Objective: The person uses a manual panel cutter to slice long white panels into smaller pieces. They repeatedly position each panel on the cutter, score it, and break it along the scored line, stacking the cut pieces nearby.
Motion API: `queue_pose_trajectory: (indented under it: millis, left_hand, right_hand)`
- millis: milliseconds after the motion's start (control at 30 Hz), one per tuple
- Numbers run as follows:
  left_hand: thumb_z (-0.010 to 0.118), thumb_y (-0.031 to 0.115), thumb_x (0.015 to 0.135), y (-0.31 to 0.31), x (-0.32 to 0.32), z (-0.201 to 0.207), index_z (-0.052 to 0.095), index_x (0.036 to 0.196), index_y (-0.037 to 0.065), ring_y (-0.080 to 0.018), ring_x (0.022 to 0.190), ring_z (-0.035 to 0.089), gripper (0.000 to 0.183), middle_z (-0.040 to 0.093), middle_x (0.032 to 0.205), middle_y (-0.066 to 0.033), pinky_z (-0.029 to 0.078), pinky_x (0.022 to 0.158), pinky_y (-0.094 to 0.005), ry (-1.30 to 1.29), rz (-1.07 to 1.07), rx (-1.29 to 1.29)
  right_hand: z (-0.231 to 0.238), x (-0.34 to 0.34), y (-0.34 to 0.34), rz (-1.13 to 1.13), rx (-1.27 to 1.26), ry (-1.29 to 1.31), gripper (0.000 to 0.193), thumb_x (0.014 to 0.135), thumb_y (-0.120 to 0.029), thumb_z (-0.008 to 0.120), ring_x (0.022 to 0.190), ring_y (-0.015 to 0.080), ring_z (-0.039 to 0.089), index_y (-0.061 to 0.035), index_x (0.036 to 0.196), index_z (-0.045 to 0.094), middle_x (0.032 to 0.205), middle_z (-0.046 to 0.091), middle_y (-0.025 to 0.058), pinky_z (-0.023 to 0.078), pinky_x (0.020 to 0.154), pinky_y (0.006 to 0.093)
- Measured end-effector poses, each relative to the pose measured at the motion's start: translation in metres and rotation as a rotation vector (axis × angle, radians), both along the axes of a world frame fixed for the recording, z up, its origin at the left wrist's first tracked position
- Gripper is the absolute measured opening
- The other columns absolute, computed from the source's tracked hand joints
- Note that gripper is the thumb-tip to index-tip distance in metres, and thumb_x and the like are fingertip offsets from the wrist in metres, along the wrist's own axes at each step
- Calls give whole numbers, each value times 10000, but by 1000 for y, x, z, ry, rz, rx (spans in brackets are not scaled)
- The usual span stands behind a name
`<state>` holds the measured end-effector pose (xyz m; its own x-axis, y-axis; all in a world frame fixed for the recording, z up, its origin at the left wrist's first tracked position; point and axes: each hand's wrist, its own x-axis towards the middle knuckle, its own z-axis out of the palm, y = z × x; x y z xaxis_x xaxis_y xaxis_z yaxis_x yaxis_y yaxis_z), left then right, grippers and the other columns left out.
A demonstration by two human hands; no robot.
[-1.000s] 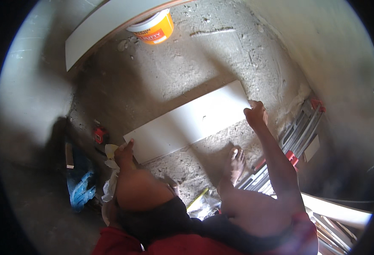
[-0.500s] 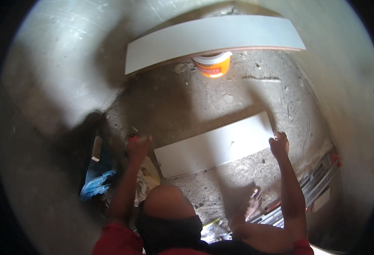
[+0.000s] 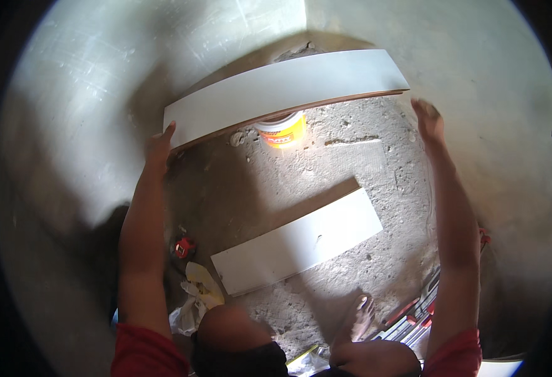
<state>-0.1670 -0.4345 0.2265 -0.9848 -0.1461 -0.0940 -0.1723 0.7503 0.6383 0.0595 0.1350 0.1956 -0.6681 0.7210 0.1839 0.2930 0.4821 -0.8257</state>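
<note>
A long white board (image 3: 282,85) with a brown edge lies across an orange and white bucket (image 3: 282,130) on the far side. My left hand (image 3: 160,146) grips the board's left end, thumb on its top face, the other fingers mostly hidden. Just off the right end, my right hand (image 3: 429,119) is slightly blurred, holds nothing and seems to have its fingers apart. Nearer me, a shorter white board (image 3: 298,242) rests at a slant on the floor. Left of it sits a compact red and black thing (image 3: 184,247), which looks like a tape measure.
A crumpled plastic bag (image 3: 194,301) lies by my left knee. Long metal strips and red-handled tools (image 3: 414,317) are on the floor at the lower right, near my bare foot (image 3: 362,314). Concrete walls (image 3: 477,69) meet behind the long board.
Both hands have moved forward, away from the short board's ends to the long board. My left hand has let go of the red thing and taken the long board's left end.
</note>
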Motion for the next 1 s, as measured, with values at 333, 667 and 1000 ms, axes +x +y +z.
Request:
queue_pose_trajectory:
  millis: [333,667,1000]
  left_hand:
    - [724,626,683,8,-32,-7,417,1304,-122,-305,1149,495,1020,492,1278,-207,401,967,-415,-69,101,320]
    - [677,583,755,16,18,19,467,1328,-24,-282,1183,503,861,521,1293,-154,388,1009,-401,-111,115,541]
    - [505,574,898,-34,147,47,510,1281,-33,-236,1073,586,718,586,1216,-131,464,925,-369,-221,18,445]
  right_hand:
    - [20,-65,-3,-34,-297,-108,889,776,-718,560,1168,333,519,81,1165,592,1227,559,267,403,968,395]
    - [42,-14,-31,30,-448,200,824,798,-653,597,1168,278,480,59,1213,570,1224,565,190,378,974,388]
    - [7,263,-117,-16,-1407,545,459,940,-414,509,1081,296,552,-55,1226,502,1147,580,152,450,881,549]
